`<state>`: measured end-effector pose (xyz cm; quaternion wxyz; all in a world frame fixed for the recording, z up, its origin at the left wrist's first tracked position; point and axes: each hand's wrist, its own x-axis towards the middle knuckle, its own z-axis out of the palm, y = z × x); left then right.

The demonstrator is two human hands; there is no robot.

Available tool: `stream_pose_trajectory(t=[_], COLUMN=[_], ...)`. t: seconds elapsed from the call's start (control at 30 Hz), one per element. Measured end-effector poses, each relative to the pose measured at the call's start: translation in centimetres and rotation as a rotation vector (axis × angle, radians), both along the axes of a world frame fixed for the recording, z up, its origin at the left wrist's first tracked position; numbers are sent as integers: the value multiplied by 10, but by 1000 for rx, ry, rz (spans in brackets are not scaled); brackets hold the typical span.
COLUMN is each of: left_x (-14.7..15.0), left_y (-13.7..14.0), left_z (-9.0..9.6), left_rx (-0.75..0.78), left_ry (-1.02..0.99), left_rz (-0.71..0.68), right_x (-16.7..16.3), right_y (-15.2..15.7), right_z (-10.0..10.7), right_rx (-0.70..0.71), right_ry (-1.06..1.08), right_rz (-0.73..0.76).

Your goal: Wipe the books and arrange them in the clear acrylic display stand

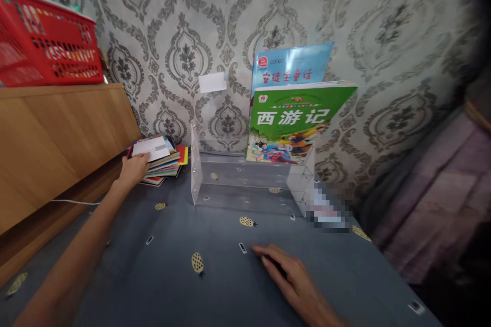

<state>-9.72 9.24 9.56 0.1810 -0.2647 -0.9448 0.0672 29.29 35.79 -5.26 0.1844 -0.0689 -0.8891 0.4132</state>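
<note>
My left hand (135, 167) reaches to the stack of books (163, 167) at the left, its fingers laid on the near edge of a white card or booklet (152, 148) on top. I see no firm grip there. My right hand (286, 273) hovers over or rests on the cloth at front right, empty, fingers stretched out and slightly apart. Behind it stands a clear plastic rack (195, 168). A green book (291, 125) with a colourful picture stands upright at the rack's right side, partly hiding a blue book (293, 64) behind it.
A red plastic basket (57, 41) sits on a wooden cabinet (69, 138) at the left. A white cable (74, 202) runs beside it. Dark cloth with pineapple prints (172, 265) covers the surface. A patterned wall (184, 51) rises behind, and pinkish fabric (425, 179) hangs at the right.
</note>
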Motion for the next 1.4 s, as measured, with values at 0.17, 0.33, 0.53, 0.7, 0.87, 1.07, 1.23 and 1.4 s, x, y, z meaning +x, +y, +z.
stream_pose_trajectory(t=[0.17,0.33,0.53,0.7,0.87,1.07,1.23,1.4], left_x=[25,53,88,125,163,227,250,202], left_y=[-7,-12,-19,-28,-35,-15,1,-11], left_z=[1,-10,-28,-55,-72,-65,-66,-83], left_rx=[-59,-132,-197,-269,-320,-298,-88,-102], left_ry=[47,55,-17,-146,-287,-378,-461,-267], left_rz=[-42,-56,-76,-88,-53,-149,-499,-156], right_x=[2,2,0,0,0,0,1,3], right_y=[2,3,-2,-3,-5,-5,-5,-6], right_z=[-2,3,16,20,20,19,19,19], right_rx=[29,10,-14,-22,-23,-14,-17,-8], right_ry=[21,-15,17,21,35,40,26,18], right_rz=[3,7,42,65,57,53,57,62])
